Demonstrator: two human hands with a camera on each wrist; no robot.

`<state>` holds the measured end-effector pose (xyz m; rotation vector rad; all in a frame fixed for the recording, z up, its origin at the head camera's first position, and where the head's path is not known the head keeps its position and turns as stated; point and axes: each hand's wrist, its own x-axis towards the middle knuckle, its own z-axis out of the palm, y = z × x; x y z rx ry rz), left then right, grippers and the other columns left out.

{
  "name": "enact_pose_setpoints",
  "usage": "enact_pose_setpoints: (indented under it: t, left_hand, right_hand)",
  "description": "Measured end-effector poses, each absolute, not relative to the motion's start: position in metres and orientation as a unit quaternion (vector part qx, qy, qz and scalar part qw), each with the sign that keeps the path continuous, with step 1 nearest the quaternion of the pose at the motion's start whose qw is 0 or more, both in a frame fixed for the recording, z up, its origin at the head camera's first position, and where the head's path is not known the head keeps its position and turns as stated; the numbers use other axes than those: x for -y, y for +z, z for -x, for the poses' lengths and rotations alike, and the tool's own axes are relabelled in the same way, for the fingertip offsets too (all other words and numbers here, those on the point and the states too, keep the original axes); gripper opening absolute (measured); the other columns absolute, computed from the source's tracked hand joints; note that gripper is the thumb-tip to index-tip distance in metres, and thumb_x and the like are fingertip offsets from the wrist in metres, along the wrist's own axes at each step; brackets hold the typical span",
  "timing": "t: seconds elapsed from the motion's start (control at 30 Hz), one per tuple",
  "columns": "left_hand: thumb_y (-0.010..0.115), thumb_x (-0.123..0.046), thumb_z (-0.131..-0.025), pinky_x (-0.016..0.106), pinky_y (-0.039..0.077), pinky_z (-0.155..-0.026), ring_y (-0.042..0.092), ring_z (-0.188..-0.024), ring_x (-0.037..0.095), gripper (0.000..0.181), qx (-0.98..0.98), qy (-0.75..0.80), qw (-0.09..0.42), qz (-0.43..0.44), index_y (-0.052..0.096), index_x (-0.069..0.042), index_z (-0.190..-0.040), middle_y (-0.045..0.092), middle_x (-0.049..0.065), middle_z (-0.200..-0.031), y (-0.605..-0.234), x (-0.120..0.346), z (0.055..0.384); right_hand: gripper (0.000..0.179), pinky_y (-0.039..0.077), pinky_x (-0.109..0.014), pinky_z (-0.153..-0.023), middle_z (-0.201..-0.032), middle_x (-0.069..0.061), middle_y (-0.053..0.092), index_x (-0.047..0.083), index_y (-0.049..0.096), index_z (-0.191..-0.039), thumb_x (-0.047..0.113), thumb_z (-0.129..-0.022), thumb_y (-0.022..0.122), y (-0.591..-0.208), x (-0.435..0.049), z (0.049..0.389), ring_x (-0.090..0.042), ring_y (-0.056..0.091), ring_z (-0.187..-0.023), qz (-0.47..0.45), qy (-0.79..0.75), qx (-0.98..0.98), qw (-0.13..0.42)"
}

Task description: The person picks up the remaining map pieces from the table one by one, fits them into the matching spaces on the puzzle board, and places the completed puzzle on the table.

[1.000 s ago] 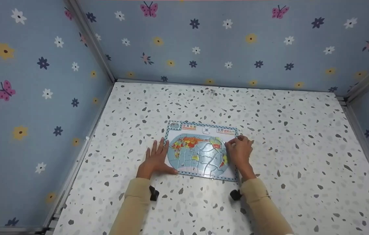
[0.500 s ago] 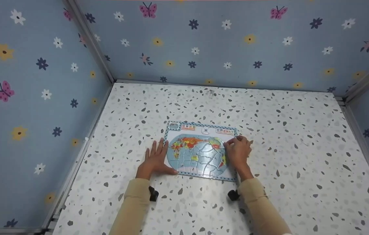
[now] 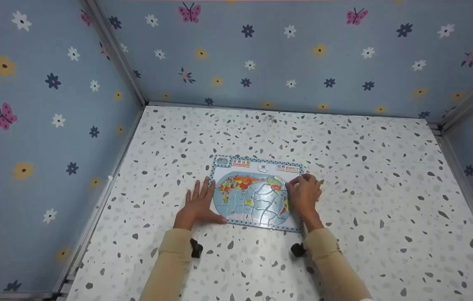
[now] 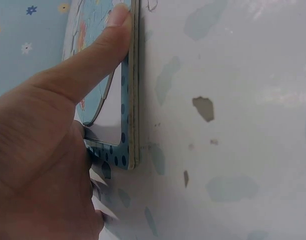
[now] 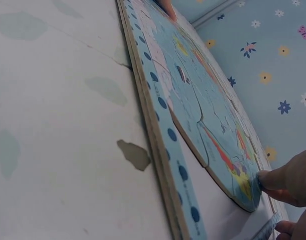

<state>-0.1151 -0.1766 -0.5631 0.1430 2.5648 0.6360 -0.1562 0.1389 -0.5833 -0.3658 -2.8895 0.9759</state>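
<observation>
A world map jigsaw puzzle [image 3: 261, 196] in a white frame with a dotted blue border lies flat on the table. My left hand [image 3: 197, 207] rests at its left side with fingers spread; in the left wrist view the thumb [image 4: 100, 55] presses on the board's near edge. At the right side, my right hand [image 3: 304, 194] has its fingers bent in. The right wrist view shows its thumb and a finger [image 5: 287, 177] pinching at the rim of a colourful puzzle piece [image 5: 232, 165]. That hand covers part of the frame's right side.
The speckled white table [image 3: 370, 179] surrounds the board. Blue panels [image 3: 261, 50] with flowers and butterflies stand at the back and both sides. Black straps [image 3: 298, 250] show at both wrists.
Both hands keep their places on the puzzle. The whole head view has shifted very slightly, and the right hand shows only a tiny move.
</observation>
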Motion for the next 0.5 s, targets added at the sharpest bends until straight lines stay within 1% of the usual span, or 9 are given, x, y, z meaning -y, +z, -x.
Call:
enact_pose_setpoints:
  t: [0.23, 0.5]
  left_hand:
    - [0.082, -0.056, -0.064, 0.056, -0.007, -0.117, -0.017, -0.147, 0.034, 0.130, -0.942, 0.227, 0.242, -0.052, 0.001, -0.014, -0.155, -0.013, 0.008, -0.161, -0.5619, 0.1744, 0.1150]
    - [0.082, -0.056, -0.064, 0.057, -0.005, -0.117, -0.015, -0.147, 0.035, 0.129, -0.944, 0.217, 0.243, -0.057, 0.002, -0.012, -0.155, -0.011, 0.010, -0.161, -0.5577, 0.1753, 0.1159]
  right_hand:
    - [0.019, 0.026, -0.053, -0.106, -0.136, -0.019, 0.044, 0.008, 0.067, -0.090, 0.027, -0.089, 0.068, -0.5814, -0.1375, 0.1564, -0.036, 0.035, -0.128, 0.125, 0.310, 0.942, 0.035]
    - [0.021, 0.025, -0.053, -0.105, -0.136, -0.018, 0.043, 0.010, 0.065, -0.094, 0.030, -0.089, 0.067, -0.5802, -0.1362, 0.1585, -0.036, 0.035, -0.126, 0.131, 0.308, 0.942, 0.029]
